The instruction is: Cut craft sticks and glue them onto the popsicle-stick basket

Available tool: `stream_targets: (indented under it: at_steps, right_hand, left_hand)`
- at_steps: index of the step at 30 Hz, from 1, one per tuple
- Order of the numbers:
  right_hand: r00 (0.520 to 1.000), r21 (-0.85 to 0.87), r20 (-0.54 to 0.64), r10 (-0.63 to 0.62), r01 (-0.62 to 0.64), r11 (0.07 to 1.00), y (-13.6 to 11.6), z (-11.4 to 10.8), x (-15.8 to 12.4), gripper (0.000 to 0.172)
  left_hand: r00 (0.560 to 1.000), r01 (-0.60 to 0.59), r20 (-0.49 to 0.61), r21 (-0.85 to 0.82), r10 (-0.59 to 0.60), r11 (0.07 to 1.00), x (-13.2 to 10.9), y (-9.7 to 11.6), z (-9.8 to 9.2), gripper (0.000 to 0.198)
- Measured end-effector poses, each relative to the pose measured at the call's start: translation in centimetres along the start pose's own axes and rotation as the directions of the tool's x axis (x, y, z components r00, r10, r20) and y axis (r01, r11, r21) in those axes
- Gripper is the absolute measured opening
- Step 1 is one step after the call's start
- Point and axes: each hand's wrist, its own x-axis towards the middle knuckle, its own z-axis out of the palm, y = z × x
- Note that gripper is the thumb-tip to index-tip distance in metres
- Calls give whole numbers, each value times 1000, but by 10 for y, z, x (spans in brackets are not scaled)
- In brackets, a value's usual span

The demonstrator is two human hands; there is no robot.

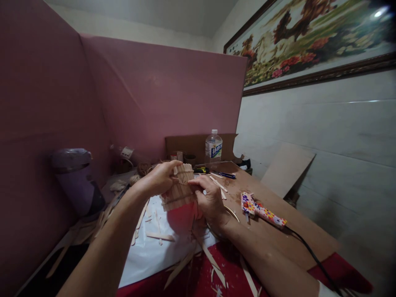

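Note:
Both of my hands hold a small round piece built of upright wooden craft sticks [180, 190] above the table. My left hand [157, 178] grips its upper left side with the fingers curled over the top edge. On its right side my right hand [208, 199] pinches it, thumb and forefinger pressed against the sticks. A red part [182, 218] shows just under the stick piece. Loose wooden sticks [161, 236] lie scattered on the white sheet [145, 255] below.
A flower-patterned glue gun [261, 211] with a black cord lies on the brown board [278, 231] to the right. A water bottle [213, 147], cardboard [192, 144], a pen [227, 175] and a yellow-black cutter [201, 170] sit at the back. A purple appliance [76, 179] stands left. Pink partition walls enclose the table.

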Motion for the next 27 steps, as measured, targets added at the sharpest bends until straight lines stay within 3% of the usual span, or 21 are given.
stream_targets:
  at_steps: [5, 10, 16, 21, 27]
  right_hand:
    - [1000, -12, -9, -8, 8, 1000, 2, 2, 0, 23]
    - [999, -6, -16, -37, 37, 999, 2, 2, 1, 22]
    - [999, -27, -36, -29, 28, 999, 2, 3, 0, 17]
    - [998, -49, -56, 3, -5, 999, 0, 5, -2, 13]
    - [999, -66, -32, -5, 3, 998, -1, 7, 0, 17]
  left_hand:
    - [999, 4, 50, -14, -3, 1000, -1, 1, -2, 58]
    - [1000, -23, 13, 21, 22, 1000, 0, -1, -1, 56]
    - [997, 36, 63, -31, -34, 999, 1, -1, -1, 59]
    - [1000, -1, 15, -17, 1, 1000, 1, -2, -1, 55]
    - [999, 13, 39, -53, -11, 999, 2, -3, 1, 56]
